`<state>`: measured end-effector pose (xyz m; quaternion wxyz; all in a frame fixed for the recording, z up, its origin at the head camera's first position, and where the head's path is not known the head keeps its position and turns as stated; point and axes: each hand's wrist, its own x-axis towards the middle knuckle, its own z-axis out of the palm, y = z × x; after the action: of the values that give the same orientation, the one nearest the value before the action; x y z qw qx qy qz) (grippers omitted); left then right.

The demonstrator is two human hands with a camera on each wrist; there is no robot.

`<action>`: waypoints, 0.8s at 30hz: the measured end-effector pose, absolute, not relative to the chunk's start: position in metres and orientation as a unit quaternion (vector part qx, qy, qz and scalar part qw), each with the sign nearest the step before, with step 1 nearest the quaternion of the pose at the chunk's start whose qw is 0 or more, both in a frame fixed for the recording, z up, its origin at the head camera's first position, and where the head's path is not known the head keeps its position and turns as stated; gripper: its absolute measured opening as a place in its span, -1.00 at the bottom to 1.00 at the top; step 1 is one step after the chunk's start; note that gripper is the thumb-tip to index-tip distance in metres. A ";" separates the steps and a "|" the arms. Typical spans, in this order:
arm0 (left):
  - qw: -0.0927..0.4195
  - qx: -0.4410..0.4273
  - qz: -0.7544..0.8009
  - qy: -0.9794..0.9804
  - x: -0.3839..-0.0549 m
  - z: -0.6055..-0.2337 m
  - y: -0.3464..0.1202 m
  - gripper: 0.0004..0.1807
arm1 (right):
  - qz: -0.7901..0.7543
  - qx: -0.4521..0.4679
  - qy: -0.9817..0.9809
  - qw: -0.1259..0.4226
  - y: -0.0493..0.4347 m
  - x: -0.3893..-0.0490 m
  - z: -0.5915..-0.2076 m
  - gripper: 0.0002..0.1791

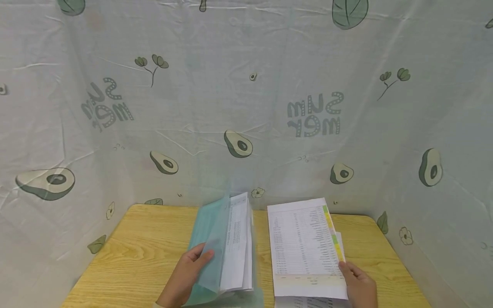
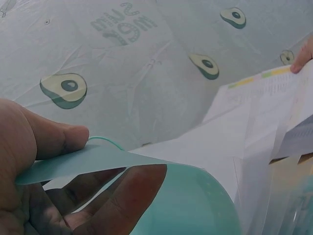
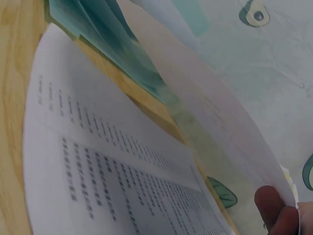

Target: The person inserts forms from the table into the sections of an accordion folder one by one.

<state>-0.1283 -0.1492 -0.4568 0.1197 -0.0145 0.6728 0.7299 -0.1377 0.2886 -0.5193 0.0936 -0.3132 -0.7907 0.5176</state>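
Observation:
A teal plastic folder (image 1: 206, 224) stands opened on the table, its cover pinched between the thumb and fingers of my left hand (image 1: 188, 271). Inside it sit several printed sheets (image 1: 234, 244). To the right, my right hand (image 1: 360, 284) pinches the right edge of a printed sheet (image 1: 304, 244) with yellow and green marks along that edge. Below this raised sheet lies another printed paper (image 3: 112, 161), seen in the right wrist view. In the left wrist view the folder cover (image 2: 98, 159) bends between thumb and fingers.
A wooden table (image 1: 146, 244) lies under everything, with its far edge near the cloth. Pale cloth (image 1: 269, 107) printed with avocados and leaves hangs behind and along both sides.

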 end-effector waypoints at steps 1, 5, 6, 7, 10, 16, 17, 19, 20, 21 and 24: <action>0.120 -0.015 0.729 0.673 -0.128 -0.457 -0.149 -0.34 | 0.521 -0.310 -0.789 0.098 0.286 -0.136 -0.519 -0.13; 0.120 -0.017 0.729 0.673 -0.128 -0.456 -0.149 -0.36 | 0.541 -0.304 -0.777 0.107 0.275 -0.130 -0.517 -0.20; 0.120 -0.017 0.730 0.673 -0.128 -0.456 -0.149 -0.37 | 0.543 -0.303 -0.775 0.108 0.273 -0.130 -0.517 -0.20; 0.119 -0.017 0.730 0.673 -0.128 -0.456 -0.149 -0.37 | 0.546 -0.302 -0.774 0.109 0.271 -0.129 -0.516 -0.20; 0.114 -0.018 0.729 0.675 -0.128 -0.456 -0.149 -0.37 | 0.546 -0.300 -0.774 0.112 0.265 -0.128 -0.516 -0.22; 0.113 -0.015 0.732 0.671 -0.127 -0.455 -0.148 -0.36 | 0.542 -0.299 -0.776 0.125 0.253 -0.128 -0.514 -0.33; 0.113 -0.014 0.733 0.670 -0.127 -0.455 -0.148 -0.36 | 0.543 -0.299 -0.775 0.126 0.251 -0.128 -0.514 -0.36; 0.112 -0.013 0.735 0.669 -0.127 -0.455 -0.148 -0.36 | 0.543 -0.299 -0.774 0.126 0.245 -0.128 -0.513 -0.39; 0.112 -0.013 0.735 0.669 -0.127 -0.455 -0.148 -0.36 | 0.544 -0.299 -0.774 0.125 0.243 -0.128 -0.512 -0.40; 0.112 -0.013 0.735 0.669 -0.127 -0.455 -0.147 -0.36 | 0.544 -0.296 -0.775 0.126 0.241 -0.128 -0.512 -0.40; 0.111 -0.014 0.735 0.669 -0.127 -0.455 -0.146 -0.36 | 0.548 -0.290 -0.774 0.130 0.234 -0.128 -0.511 -0.42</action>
<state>-0.1268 -0.1465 -0.4546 0.1105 -0.0136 0.6693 0.7346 -0.1280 0.2342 -0.5105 0.1301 -0.2900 -0.7738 0.5480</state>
